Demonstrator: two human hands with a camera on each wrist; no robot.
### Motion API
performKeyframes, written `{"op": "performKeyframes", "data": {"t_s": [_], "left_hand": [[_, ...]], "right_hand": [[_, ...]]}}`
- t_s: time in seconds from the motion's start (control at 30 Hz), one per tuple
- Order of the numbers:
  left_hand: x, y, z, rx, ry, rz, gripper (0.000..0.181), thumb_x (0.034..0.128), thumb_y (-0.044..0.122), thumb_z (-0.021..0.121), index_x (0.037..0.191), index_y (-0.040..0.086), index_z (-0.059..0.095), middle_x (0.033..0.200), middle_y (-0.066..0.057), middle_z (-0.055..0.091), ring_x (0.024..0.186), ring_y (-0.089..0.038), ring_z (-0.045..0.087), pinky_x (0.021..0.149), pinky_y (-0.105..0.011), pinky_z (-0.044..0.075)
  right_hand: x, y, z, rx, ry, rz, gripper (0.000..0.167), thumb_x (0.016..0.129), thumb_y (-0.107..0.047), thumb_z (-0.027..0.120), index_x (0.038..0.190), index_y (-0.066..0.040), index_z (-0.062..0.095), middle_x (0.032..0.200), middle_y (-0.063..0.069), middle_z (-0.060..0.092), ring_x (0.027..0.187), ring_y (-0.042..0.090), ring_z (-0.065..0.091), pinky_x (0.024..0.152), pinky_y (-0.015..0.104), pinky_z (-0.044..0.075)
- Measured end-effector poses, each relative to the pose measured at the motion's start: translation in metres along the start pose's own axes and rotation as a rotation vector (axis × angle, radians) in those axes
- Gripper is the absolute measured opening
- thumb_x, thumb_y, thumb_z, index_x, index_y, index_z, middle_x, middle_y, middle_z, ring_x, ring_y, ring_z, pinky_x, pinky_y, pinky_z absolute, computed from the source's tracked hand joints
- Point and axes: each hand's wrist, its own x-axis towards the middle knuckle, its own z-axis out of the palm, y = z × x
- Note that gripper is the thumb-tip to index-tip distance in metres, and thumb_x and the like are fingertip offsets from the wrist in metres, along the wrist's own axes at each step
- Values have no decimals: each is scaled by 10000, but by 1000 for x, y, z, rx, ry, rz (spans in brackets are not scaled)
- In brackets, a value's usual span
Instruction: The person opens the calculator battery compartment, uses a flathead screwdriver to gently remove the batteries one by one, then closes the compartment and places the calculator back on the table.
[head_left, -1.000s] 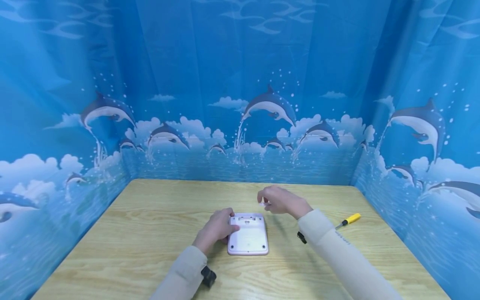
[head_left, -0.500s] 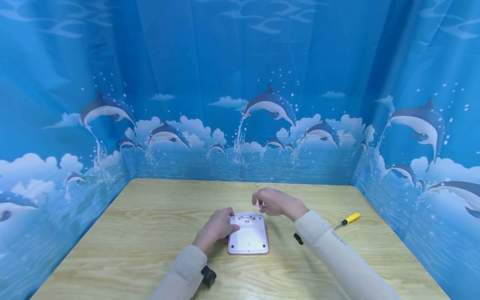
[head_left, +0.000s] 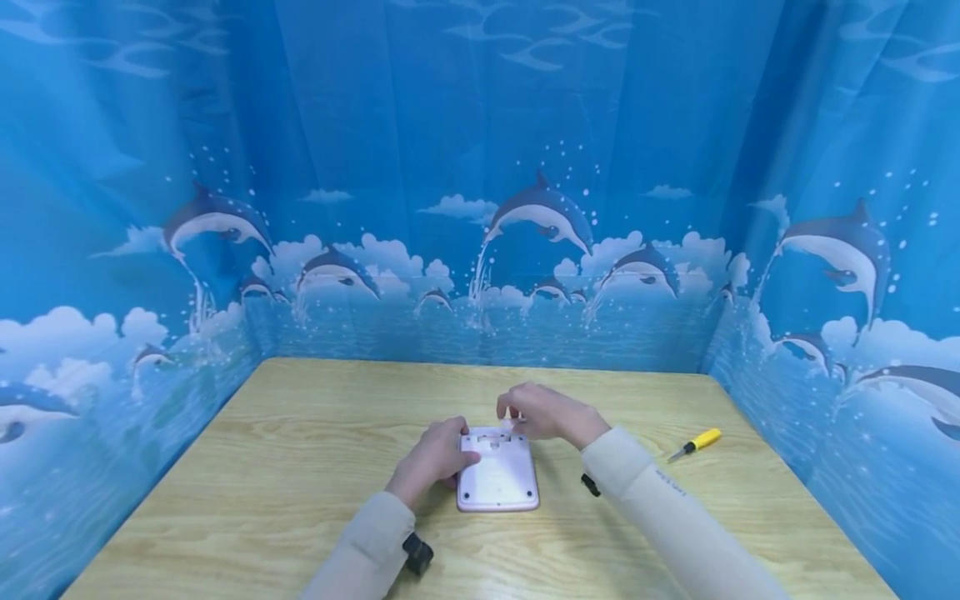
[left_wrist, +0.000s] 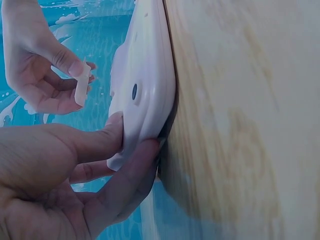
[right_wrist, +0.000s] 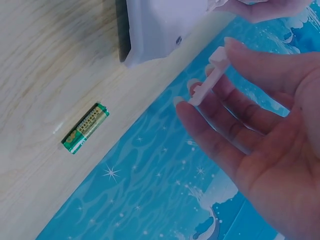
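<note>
A pale pink-white device, seemingly a calculator [head_left: 498, 482], lies back up on the table with an uncovered battery compartment [head_left: 493, 439] at its far end. My left hand [head_left: 433, 458] grips its left edge, thumb on the back and fingers at the side, as the left wrist view shows closely. Above the far right corner my right hand [head_left: 546, 412] pinches a small white battery cover [right_wrist: 212, 82] between thumb and fingertips. The cover is apart from the device in the left wrist view. A green battery [right_wrist: 85, 128] lies on the table in the right wrist view.
A screwdriver [head_left: 697, 444] with a yellow handle lies to the right, beyond my right forearm. The wooden table [head_left: 300, 475] ends at a blue dolphin curtain [head_left: 420, 208] at the back and sides.
My right hand has moved left and a little closer to the device, bringing the battery cover near the compartment. My left hand and the device have stayed in place.
</note>
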Motion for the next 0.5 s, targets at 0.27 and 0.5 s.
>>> {"op": "performKeyframes", "data": {"t_s": [0.27, 0.5], "left_hand": [[0, -1, 0, -11, -8, 11, 368, 924, 126, 765, 1233, 5, 605, 900, -132, 630, 600, -208, 662, 497, -287, 590], [1, -1, 0, -17, -6, 18, 363, 926, 124, 764, 1228, 1, 605, 900, -130, 631, 608, -209, 656, 502, -289, 590]], "right_hand": [[2, -3, 4, 14, -1, 0, 276, 924, -25, 728, 1196, -71, 711, 1086, 88, 734, 983, 198, 686, 858, 304, 606], [4, -7, 6, 11, 1, -1, 273, 929, -9, 714, 1195, -72, 712, 1082, 79, 732, 978, 201, 685, 860, 311, 606]]}}
